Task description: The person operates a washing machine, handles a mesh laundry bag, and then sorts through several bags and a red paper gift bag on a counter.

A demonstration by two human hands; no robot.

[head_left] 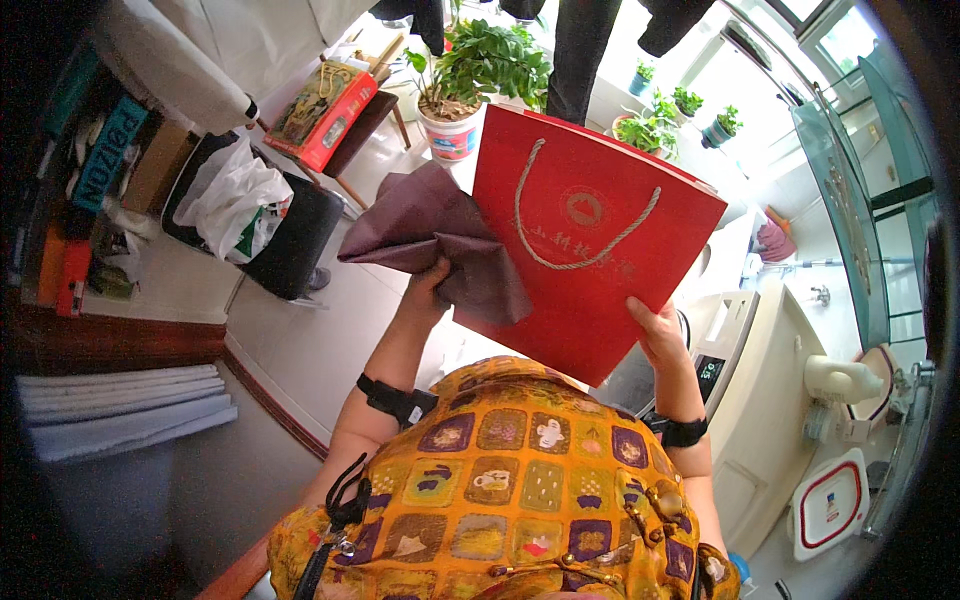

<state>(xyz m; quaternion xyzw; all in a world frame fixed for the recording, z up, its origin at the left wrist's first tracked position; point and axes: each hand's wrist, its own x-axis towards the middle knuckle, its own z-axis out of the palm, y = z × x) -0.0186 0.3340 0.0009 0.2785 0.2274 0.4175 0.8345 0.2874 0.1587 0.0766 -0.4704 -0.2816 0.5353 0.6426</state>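
The red paper bag (585,235) is held in front of the body, tilted, with its broad face turned upward to the head and its rope handle (567,266) hanging loose across this face. By the right hand (660,335) the bag is gripped at its lower right edge, the thumb being laid upon the face; probably the edge is chosen because the thin wall is easily pinched there, and the rope is not needed for carrying. By the left hand (430,285) the purple cloth (440,235) is clamped in a bunch, and its loose folds are spread over the left side of the bag. The 2 hands are apart, 1 on each side, so the bag's face is left mostly visible between them. Whether the bag is also supported by the left fingers cannot be told, since they are covered by the cloth. Around the wrists, 2 black bands (398,400) are worn, and below the bag the patterned garment (540,470) is seen. Farther out, a potted plant (490,65) and several small plants (648,128) are placed near the bright window, presumably for the light. Dark clothes (578,50) are hung above, perhaps for drying. To the left, a red box (335,115) is rested on a brown stool (365,140), and a white plastic bag (230,190) is laid in a black bin (312,215).
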